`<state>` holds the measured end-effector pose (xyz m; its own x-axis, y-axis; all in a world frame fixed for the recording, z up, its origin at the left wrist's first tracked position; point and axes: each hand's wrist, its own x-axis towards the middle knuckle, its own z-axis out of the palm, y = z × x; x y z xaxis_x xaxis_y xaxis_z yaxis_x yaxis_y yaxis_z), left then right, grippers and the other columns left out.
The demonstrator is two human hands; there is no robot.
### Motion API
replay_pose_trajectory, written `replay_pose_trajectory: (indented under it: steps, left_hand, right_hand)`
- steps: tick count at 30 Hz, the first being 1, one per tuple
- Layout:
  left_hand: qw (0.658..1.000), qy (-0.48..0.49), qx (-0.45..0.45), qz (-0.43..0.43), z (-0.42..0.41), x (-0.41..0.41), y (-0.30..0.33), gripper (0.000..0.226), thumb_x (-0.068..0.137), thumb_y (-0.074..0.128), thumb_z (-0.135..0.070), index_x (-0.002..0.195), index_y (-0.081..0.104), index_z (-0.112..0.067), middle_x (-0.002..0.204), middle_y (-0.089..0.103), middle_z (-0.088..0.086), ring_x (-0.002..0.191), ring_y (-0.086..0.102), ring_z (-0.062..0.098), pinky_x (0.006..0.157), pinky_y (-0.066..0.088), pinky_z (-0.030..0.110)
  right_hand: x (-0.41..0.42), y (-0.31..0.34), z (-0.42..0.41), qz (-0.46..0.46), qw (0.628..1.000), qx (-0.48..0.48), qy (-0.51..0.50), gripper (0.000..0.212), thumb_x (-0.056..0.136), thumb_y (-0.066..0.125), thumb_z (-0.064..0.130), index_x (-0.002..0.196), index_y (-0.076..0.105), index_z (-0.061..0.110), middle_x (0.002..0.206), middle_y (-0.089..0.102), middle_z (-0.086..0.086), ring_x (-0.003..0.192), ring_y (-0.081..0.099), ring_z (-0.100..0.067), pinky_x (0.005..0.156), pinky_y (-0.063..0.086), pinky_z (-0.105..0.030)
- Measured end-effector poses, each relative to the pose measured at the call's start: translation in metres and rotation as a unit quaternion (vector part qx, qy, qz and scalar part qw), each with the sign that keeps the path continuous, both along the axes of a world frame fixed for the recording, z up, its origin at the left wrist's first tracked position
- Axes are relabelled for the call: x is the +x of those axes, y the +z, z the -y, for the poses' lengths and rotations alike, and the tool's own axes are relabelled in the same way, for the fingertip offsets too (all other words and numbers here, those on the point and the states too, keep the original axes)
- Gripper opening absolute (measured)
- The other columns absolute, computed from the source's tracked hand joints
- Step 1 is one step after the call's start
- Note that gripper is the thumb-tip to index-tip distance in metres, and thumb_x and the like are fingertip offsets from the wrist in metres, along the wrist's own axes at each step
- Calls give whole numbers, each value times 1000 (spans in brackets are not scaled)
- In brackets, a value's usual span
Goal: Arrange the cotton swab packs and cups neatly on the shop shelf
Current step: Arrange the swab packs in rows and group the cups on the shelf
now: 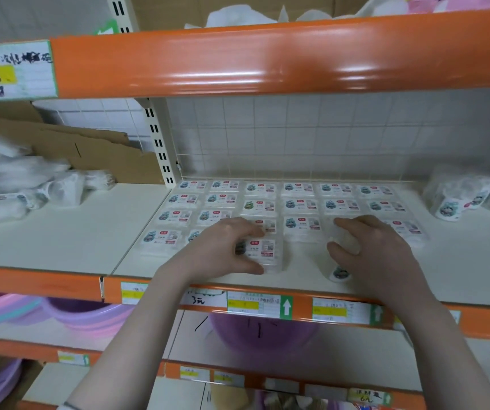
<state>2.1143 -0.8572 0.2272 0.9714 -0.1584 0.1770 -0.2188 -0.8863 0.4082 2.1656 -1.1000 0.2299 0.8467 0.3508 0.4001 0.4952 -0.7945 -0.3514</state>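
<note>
So the cotton swab packs (279, 202) sit in a tidy grid on the white shelf (69, 232), pushed back close to the wire grid back panel (297, 137). The rows run left to right from the slotted upright (158, 137) almost over to the bunch of cups (474, 196) lying on their sides at the far right.

Left hand (223, 247) is curled around one front pack (263, 251), thumb on the near edge, fingers over the top. That pack sits out in front of the grid, closer to the shelf's orange front lip (303, 306) than the rest. Right hand (371, 247) is clamped on a clear wrapped pack (346, 242), fingers bent over it; it's blurry, so I can't tell exactly what's inside. Just below that hand a single cup (338, 273) lies near the front edge.

Open room: a wide bare strip of shelf along the front right, and a big bare patch left of the grid, before the heap of white bagged stuff (16, 179) and the cardboard (75, 143) behind it. Purple basins (84, 312) sit on the shelf underneath.
</note>
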Motion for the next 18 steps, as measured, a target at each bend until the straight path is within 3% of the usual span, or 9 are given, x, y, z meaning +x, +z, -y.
replay_pose_trajectory:
  steps: [7,12,18]
  left_hand:
    - [998,41,44,1,3,-3,-13,64,71,78,-38,128,56,-17,124,58,-1,115,50,16,95,39,26]
    - [997,55,56,12,5,-1,-20,63,75,74,-39,131,54,-18,137,49,-2,127,42,14,103,30,22]
    - [996,36,77,31,9,-2,-20,52,84,67,-31,131,53,-14,137,49,1,127,43,18,103,29,23]
  right_hand:
    - [0,0,-1,-4,1000,10,-2,39,82,64,23,119,63,13,105,60,-13,98,55,-32,81,38,-34]
    - [-1,2,-2,-4,1000,12,-9,41,82,64,24,121,62,13,107,61,-12,100,55,-32,82,39,-34]
    - [-2,4,-4,2,1000,-5,-24,33,81,64,25,109,67,7,98,61,-14,92,56,-33,79,42,-37]
